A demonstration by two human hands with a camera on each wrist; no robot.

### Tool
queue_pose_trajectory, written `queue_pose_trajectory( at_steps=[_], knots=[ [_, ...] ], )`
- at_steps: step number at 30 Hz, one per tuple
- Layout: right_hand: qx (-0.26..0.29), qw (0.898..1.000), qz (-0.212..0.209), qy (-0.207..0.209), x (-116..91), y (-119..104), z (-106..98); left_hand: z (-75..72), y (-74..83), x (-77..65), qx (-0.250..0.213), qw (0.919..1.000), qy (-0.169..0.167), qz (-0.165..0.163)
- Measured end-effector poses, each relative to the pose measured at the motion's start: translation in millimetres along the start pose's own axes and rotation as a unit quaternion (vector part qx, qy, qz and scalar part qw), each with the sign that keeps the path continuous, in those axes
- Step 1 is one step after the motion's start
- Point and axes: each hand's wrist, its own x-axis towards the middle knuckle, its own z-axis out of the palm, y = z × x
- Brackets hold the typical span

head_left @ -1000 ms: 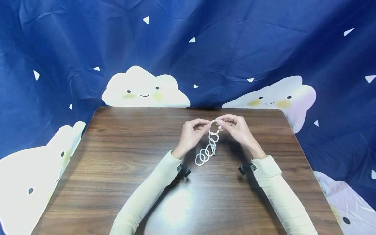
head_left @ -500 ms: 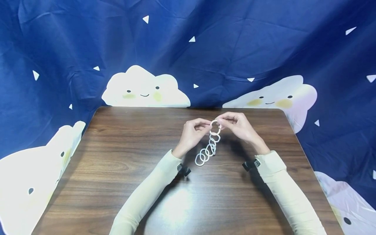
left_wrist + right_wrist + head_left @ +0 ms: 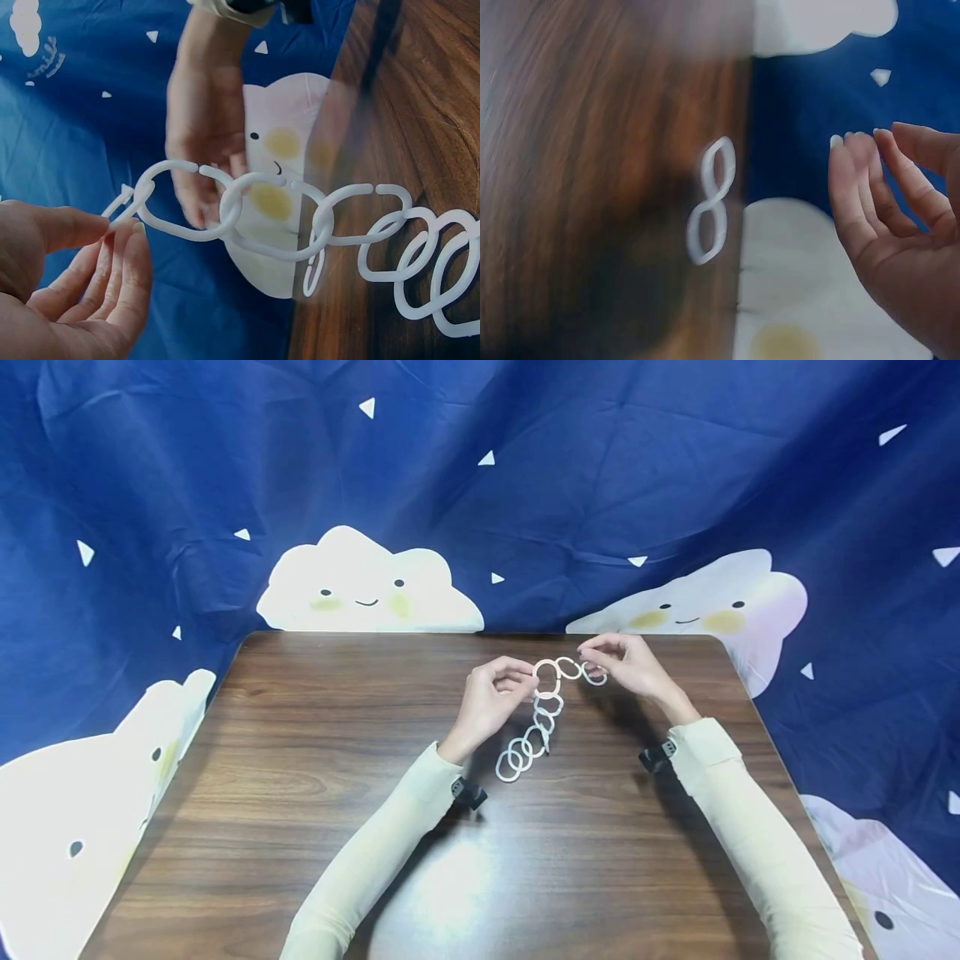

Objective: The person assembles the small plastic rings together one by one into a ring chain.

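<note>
A chain of several white plastic links (image 3: 274,253), some with small gaps in their rims, hangs and trails from my left hand (image 3: 489,703). My left thumb and fingers pinch one end link (image 3: 124,212) in the left wrist view. In the head view, links run down toward me from a raised ring (image 3: 558,681), and two more stretch off to its right. My right hand (image 3: 630,667) is just beside the rightmost link (image 3: 599,682). Its fingers (image 3: 844,187) bend slightly, holding nothing, apart from the two joined links (image 3: 718,199) in the right wrist view.
Underneath is a brown wood-grain table (image 3: 300,777) with rounded far corners. A blue cloth (image 3: 525,510) with white clouds and triangles hangs behind and around it. Each wrist wears a small black camera (image 3: 470,793).
My right hand has let go of the ring and drawn away to the right. Two links now lie stretched out to the ring's right. My left hand has stayed nearly still.
</note>
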Motion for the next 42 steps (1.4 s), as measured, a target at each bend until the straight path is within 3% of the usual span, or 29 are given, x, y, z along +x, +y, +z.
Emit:
queue_pose_trajectory(
  at_steps=[6, 12, 17, 35, 42],
  knots=[
    [-0.070, 0.997, 0.034, 0.029, 9, 37, -6, -0.6, 2.6, 0.5, -0.001, 1.0000, 0.004, -0.004],
    [-0.174, 0.980, 0.064, 0.067, 12, 62, -8, -3.1, 4.0, 2.8, 0.012, 0.9999, 0.009, -0.007],
    [-0.219, 0.970, 0.079, 0.062, 13, 75, -10, -4.1, 3.1, 2.5, 0.008, 0.9999, 0.009, -0.011],
    [-0.203, 0.976, 0.056, 0.062, 22, 87, -10, -1.5, 5.5, 1.1, -0.022, 0.9995, 0.007, -0.020],
    [-0.237, 0.967, 0.083, 0.047, 21, 85, -6, -2.7, 3.4, 1.4, -0.010, 0.9998, 0.008, -0.016]
  ],
)
